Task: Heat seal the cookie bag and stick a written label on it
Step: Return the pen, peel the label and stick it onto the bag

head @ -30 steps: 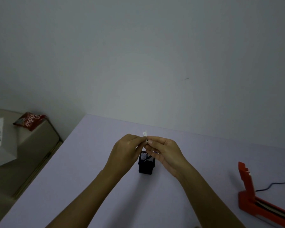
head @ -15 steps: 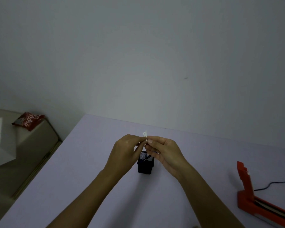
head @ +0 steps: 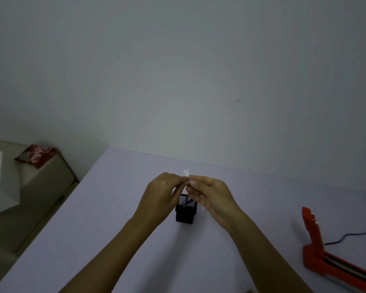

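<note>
Above the black pen holder (head: pixel 186 210), the left hand (head: pixel 162 194) and right hand (head: pixel 209 193) both pinch the small white label (head: pixel 186 172); peeling carelessly might tear it or fold it onto itself.

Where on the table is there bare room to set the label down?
Bare table lies left of the left hand, and between the right hand and the red heat sealer. Crowded: around the black mesh pen holder under both hands.

A black mesh pen holder (head: pixel 185 214) is seen on the lilac desk (head: pixel 114 218); a red snack packet (head: pixel 35 157) lies on a side cabinet (head: pixel 40 193).
</note>
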Demonstrator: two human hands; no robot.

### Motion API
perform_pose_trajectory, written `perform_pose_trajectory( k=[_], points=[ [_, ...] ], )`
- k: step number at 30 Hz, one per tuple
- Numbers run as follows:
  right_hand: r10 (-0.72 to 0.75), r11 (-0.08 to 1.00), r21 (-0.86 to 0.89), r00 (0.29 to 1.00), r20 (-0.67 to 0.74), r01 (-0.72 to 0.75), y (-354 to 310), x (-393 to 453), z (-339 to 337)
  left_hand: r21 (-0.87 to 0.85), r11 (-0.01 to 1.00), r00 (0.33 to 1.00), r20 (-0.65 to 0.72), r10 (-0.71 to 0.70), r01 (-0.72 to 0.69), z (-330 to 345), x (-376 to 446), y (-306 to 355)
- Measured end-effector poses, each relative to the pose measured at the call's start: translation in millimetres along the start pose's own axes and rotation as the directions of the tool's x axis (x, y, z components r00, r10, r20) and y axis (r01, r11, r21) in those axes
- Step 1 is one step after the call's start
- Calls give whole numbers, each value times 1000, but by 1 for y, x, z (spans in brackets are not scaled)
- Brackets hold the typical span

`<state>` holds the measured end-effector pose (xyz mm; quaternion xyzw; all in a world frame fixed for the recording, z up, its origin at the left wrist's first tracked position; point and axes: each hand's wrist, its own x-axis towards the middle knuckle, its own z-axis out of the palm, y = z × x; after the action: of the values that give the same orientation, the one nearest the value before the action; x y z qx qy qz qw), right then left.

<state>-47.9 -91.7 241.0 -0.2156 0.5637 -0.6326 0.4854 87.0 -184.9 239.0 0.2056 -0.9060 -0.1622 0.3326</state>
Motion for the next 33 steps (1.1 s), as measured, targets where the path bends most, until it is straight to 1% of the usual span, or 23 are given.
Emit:
perform_pose_trajectory(
  k=[5, 13, 27, 33],
  points=[
    [4, 1000, 29, 1000, 5, -4, 0, -2, 0, 4, 999, 999, 9, 38, -38, 0, 0, -1],
    [1, 999, 43, 1000, 30, -2, -1, -5, -1, -11, 1000, 999, 14, 30, -30, -4, 1, -1],
    [-3, 1000, 29, 1000, 22, 2, -4, -10, 3, -52, 998, 999, 38, 30, -28, -8, -1, -1],
    [-11, 1000, 13, 1000, 12, 11, -7, -12, 6, -81, 997, 1000, 10, 10, -9, -13, -2, 1]
  ],
)
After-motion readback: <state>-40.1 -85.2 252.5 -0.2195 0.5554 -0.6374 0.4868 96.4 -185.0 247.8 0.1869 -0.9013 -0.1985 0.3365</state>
